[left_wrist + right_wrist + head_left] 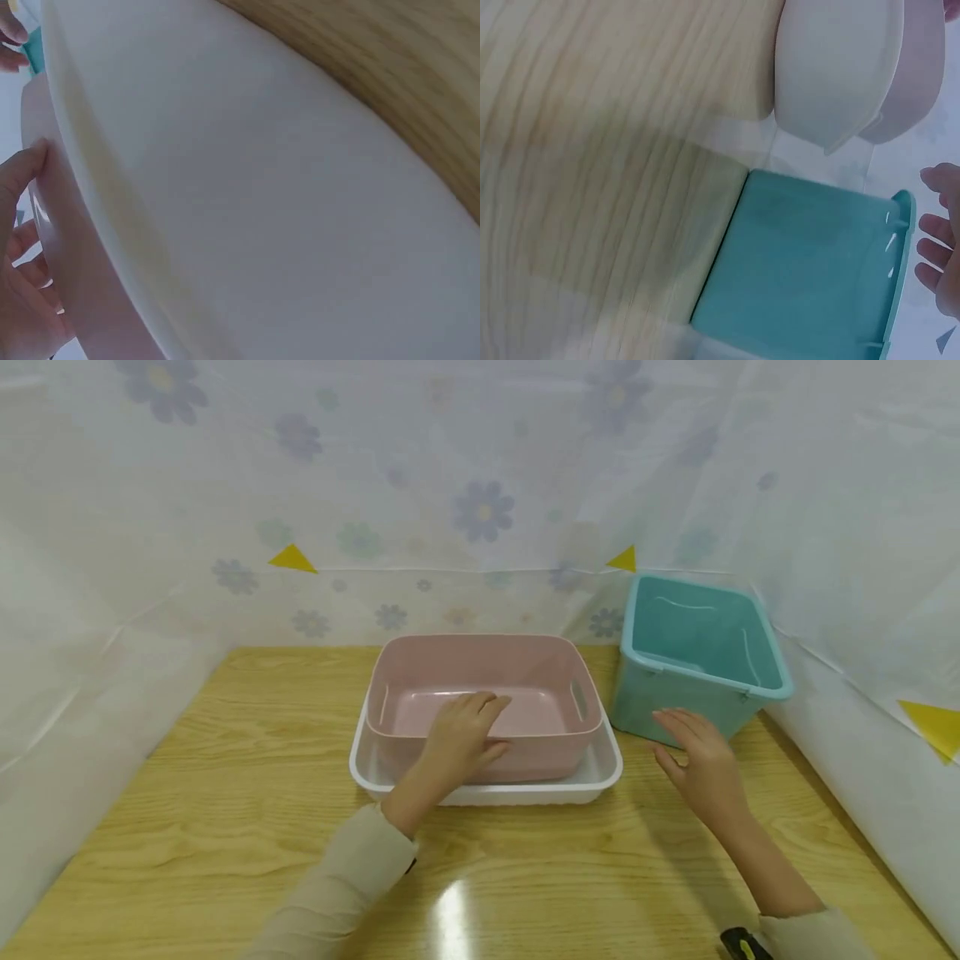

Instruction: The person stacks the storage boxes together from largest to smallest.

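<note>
Near the middle of the wooden table (247,735), the pink bin (543,758) sits upright inside the low white tray (517,794), with the teal bin (648,697) standing just beside them on the right, turned at an angle. The left hand (461,739) straddles the pink bin's front wall, thumb outside and fingers over the rim; the left wrist view puts the thumb against the wall, but the fingertips are hidden behind it, so I cannot tell whether the hand truly grips. The right hand (703,767) is open, fingers loosely bent, holding nothing, close to the teal bin and, by the right wrist view, apart from its rim. As I judge it, the likeliest trouble is a one-sided pull: with only the front wall to hold, the pink bin could tip up, or its wall could bend and slip free. If its base catches on the tray, the tray might slide along the smooth-looking table and bump the teal bin, since little room parts them. A careless swing of the right hand could also knock the teal bin's rim and shove it against the hanging cloth (847,585) at the side
</note>
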`<state>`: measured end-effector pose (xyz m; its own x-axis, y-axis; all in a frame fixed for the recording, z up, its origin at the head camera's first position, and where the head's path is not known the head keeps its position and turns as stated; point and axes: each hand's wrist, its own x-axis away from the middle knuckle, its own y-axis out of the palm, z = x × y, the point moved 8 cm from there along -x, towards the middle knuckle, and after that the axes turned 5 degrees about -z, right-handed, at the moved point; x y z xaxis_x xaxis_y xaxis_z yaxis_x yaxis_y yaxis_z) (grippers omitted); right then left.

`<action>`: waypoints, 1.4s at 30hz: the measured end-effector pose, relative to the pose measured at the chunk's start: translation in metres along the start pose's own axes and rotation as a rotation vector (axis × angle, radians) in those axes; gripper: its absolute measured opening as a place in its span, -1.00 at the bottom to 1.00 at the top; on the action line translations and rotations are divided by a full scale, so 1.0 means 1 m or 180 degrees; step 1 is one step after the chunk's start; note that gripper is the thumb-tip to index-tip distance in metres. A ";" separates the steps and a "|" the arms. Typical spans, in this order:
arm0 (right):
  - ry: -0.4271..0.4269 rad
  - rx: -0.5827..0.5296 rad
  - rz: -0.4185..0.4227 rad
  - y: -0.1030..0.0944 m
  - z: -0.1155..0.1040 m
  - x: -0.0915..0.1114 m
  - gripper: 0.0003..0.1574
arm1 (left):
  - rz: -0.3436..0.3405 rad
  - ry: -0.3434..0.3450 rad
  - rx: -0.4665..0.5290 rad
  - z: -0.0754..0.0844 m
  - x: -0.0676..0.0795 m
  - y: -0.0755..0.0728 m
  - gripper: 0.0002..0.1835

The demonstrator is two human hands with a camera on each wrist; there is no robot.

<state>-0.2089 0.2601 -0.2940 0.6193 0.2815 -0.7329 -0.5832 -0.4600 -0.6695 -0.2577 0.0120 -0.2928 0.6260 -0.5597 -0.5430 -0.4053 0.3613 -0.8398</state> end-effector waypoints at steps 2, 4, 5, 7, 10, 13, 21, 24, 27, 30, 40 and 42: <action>0.0022 0.0054 0.0068 -0.006 0.005 0.002 -0.23 | 0.0021 0.0033 -0.0046 0.006 -0.007 0.001 -0.38; 0.0058 0.0110 0.0131 -0.011 0.011 0.004 -0.18 | 0.0065 0.0073 -0.0057 0.013 -0.013 0.002 -0.37; 0.0079 0.0143 0.0160 -0.014 0.014 0.004 -0.17 | 0.0082 0.0088 -0.0049 0.016 -0.016 0.002 -0.37; 0.0107 0.0171 0.0222 -0.019 0.019 0.005 -0.16 | 0.0099 0.0109 0.0010 0.021 -0.021 0.002 -0.37; 0.0147 0.0173 0.0315 -0.026 0.026 0.006 -0.14 | 0.0070 0.0122 0.0066 0.027 -0.028 0.005 -0.39; 0.0183 0.0198 0.0399 -0.032 0.031 0.007 -0.13 | 0.0027 0.0119 0.0087 0.032 -0.035 0.008 -0.41; 0.0333 0.0226 0.0497 -0.042 0.044 0.007 -0.12 | -0.0008 0.0155 0.0160 0.044 -0.052 0.012 -0.39; 0.0365 0.0239 0.0504 -0.045 0.050 0.008 -0.10 | 0.0022 0.0198 0.0161 0.051 -0.062 0.014 -0.39; 0.0414 0.0232 0.0505 -0.045 0.057 0.009 -0.14 | -0.0055 0.0195 0.0128 0.058 -0.072 0.018 -0.41; 0.0519 0.0205 0.0501 -0.045 0.065 0.013 -0.41 | -0.0254 0.0156 0.0173 0.066 -0.083 0.025 -0.42; 0.0759 0.0227 0.0254 -0.044 0.083 0.011 -0.41 | -0.0627 0.0133 -0.0265 0.089 -0.113 0.042 -0.35; 0.0787 0.0209 0.0234 -0.042 0.086 0.010 -0.39 | -0.0657 0.0168 -0.0461 0.094 -0.118 0.045 -0.34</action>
<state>-0.2234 0.3552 -0.2840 0.6789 0.0312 -0.7336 -0.6594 -0.4136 -0.6278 -0.2874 0.1648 -0.2665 0.6714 -0.6499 -0.3560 -0.3661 0.1268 -0.9219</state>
